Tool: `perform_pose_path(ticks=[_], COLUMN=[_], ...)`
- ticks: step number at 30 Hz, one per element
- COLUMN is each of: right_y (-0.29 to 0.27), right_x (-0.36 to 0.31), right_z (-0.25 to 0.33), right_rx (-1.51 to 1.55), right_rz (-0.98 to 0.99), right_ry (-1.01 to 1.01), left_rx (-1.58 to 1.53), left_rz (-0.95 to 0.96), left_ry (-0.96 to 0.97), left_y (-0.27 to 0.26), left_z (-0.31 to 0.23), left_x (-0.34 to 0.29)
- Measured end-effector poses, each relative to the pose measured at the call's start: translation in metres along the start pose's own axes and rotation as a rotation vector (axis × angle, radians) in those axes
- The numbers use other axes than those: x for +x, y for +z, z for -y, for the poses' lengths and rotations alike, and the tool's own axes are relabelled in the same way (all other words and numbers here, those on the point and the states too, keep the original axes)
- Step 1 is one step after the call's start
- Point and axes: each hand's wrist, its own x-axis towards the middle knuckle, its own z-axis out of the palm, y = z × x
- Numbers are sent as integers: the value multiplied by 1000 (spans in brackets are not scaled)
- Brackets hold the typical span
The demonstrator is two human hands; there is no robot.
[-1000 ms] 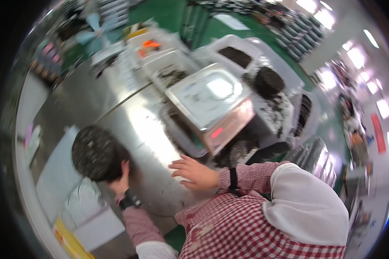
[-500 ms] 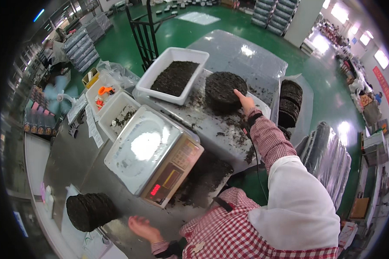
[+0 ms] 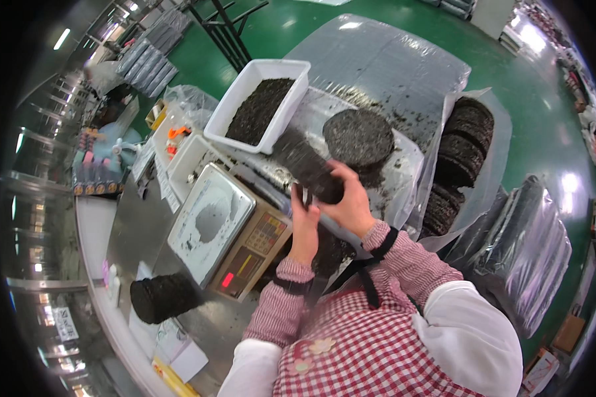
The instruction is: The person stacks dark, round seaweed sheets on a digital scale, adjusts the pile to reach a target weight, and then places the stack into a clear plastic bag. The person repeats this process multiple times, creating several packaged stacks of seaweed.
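Over the bench, my right hand (image 3: 352, 204) grips a thin stack of dark round cakes (image 3: 304, 162), apparently dried seaweed, tilted on edge and blurred by motion. My left hand (image 3: 304, 228) closes its fingertips on the near lower edge, where a dark strip shows between them. Just beyond, a thicker pile of the same cakes (image 3: 358, 135) lies flat on the plastic-covered surface. To the left stands a digital scale (image 3: 212, 221), with a dark smudge on its metal plate. Another stack of dark cakes (image 3: 164, 298) lies on its side at the near left.
A white tub (image 3: 290, 114) of dark crumbs stands behind the scale. Smaller bins (image 3: 172, 149) with orange items sit left of it. Cakes fill a clear plastic bag (image 3: 490, 155) at right, beside wrapped bundles (image 3: 520, 255). A black metal frame (image 3: 222, 36) rises behind.
My right hand has come nearer from the flat pile and now holds a thin stack. My left hand has moved up and right to meet it. The whole view has shifted.
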Motion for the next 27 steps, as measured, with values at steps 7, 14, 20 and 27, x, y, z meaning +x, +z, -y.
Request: perform_pose_path(ticks=[7, 14, 20, 27], right_y=[-2, -11, -73, -38], right_x=[-58, -87, -106, -118], right_z=[12, 21, -18, -4], right_rx=[-1, 236, 1105, -479], right_rz=[241, 173, -610, 209], right_ry=[-26, 157, 625, 2], left_rx=[-125, -39, -324, -309], left_rz=[-110, -141, -123, -81], left_ry=[-172, -230, -321, -322], left_y=[-44, -78, -121, -110], left_z=[19, 10, -12, -19], left_x=[-49, -76, -99, -114])
